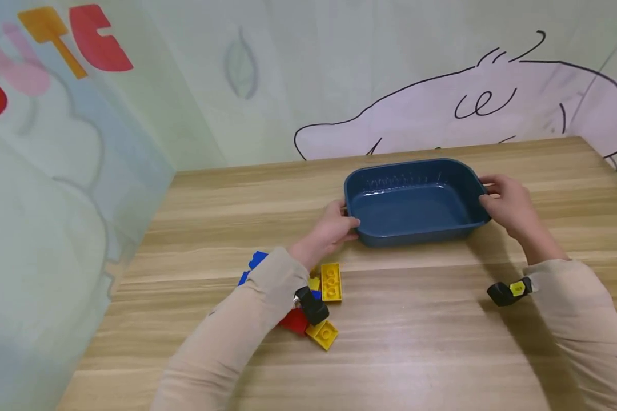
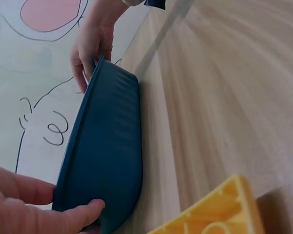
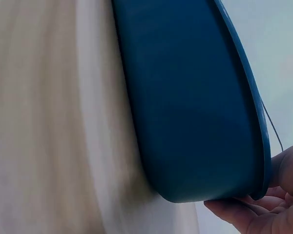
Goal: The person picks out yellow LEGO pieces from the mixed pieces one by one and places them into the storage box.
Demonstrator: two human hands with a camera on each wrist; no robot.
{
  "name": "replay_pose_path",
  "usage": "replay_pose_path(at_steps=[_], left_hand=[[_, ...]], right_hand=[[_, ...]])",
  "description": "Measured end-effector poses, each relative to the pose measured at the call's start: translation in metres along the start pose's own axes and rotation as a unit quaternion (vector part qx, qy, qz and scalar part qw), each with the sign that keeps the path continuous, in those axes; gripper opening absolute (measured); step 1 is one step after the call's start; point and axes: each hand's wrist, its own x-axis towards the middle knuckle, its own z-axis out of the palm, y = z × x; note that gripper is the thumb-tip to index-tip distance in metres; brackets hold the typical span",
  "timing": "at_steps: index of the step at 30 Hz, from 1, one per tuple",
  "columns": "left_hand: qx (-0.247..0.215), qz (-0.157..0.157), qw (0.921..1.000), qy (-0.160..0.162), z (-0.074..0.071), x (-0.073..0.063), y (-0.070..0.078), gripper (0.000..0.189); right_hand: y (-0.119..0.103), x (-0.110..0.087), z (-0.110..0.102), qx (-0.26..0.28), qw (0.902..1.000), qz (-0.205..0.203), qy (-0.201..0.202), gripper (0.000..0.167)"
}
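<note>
A dark blue rectangular dish (image 1: pixel 416 212) with rounded corners stands near the back of the table, and nothing lies inside it. My left hand (image 1: pixel 331 229) grips its left end, the thumb at the front corner. On the opposite end, my right hand (image 1: pixel 511 205) pinches the rim between thumb and fingers. From the left wrist, the dish's long outer wall (image 2: pixel 105 141) shows close over the wood. The right wrist view has my right fingers (image 3: pixel 234 212) under the rim, against the end of the dish.
Building bricks lie loose under my left forearm, partly hidden by the sleeve (image 1: pixel 275 291): yellow bricks (image 1: pixel 331 282), a red one (image 1: pixel 294 322) and blue ones (image 1: pixel 257 260). Behind the wooden table (image 1: pixel 416 342) rises a wall with a cartoon drawing (image 1: pixel 493 108); another wall borders the left side.
</note>
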Motion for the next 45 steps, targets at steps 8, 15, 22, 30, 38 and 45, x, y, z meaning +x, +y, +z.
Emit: replay_pose_path(at_steps=[8,15,22,30,38,45], left_hand=[[0.011,-0.019,0.9998,-0.003,0.011,-0.016,-0.004,0.057],[0.034,-0.024,0.9991,-0.003,0.016,-0.028,-0.008,0.055],[0.055,-0.02,0.9983,-0.009,0.017,-0.046,-0.014,0.055],[0.042,-0.012,0.9989,-0.013,0.019,-0.065,-0.028,0.055],[0.029,-0.013,0.999,-0.031,0.017,-0.083,-0.035,0.053],[0.024,-0.027,0.9989,-0.03,0.016,-0.094,-0.037,0.055]], right_hand=[[0.007,-0.018,-0.011,-0.019,0.9995,-0.017,-0.02,0.042],[0.011,-0.032,-0.017,-0.013,0.999,-0.014,-0.041,0.044],[0.015,-0.045,-0.019,-0.003,0.9987,-0.032,-0.039,0.041],[0.021,-0.061,-0.022,-0.006,0.9987,-0.031,-0.041,0.04],[0.026,-0.072,-0.025,0.016,0.9977,-0.039,-0.054,0.038],[0.028,-0.08,-0.028,0.024,0.9961,-0.021,-0.082,0.038]])
